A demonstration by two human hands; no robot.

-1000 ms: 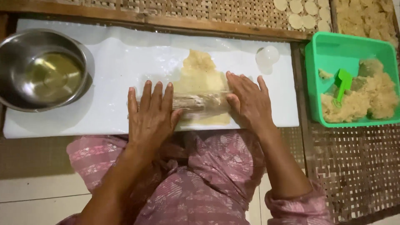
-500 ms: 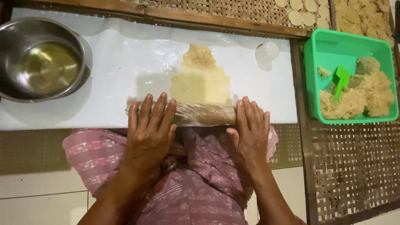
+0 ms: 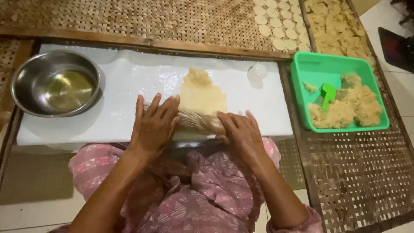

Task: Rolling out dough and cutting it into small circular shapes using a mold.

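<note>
The person sits with both palms flat on a long, thin, pale-brown rolling pin (image 3: 199,121) that lies across the near edge of a white plastic-covered board, the work surface (image 3: 116,116). The left hand (image 3: 154,125) rests open, fingers spread and pointing toward twelve o'clock, covering the pin's left end. The right hand (image 3: 242,133) also lies open, palm down, on the pin's right end, fingers angled toward eleven o'clock. Neither hand curls around the pin; both simply press on it from above.

Directly at twelve o'clock from the pin, touching it, spreads a flattened sheet of yellowish dough (image 3: 202,92), ragged at its far edge. At ten o'clock from the left hand, on the board's far-left corner, sits a round stainless-steel bowl (image 3: 26,92) holding a shallow pool of pale oil. At one o'clock from the right hand, near the board's far edge, stands a small round clear plastic cup (image 3: 257,73).

Off the board at two to three o'clock lies a green rectangular plastic tray (image 3: 315,69) with a heap of crumbly yellow-brown dough (image 3: 349,108) and a small green plastic scraper (image 3: 327,92) stuck in it. Everything rests on a brown woven bamboo mat (image 3: 129,19). At one o'clock, on the mat's far side, sit rows of small pale round dough discs (image 3: 276,21). Below the hands, the person's lap is covered by pink patterned cloth (image 3: 202,190).
</note>
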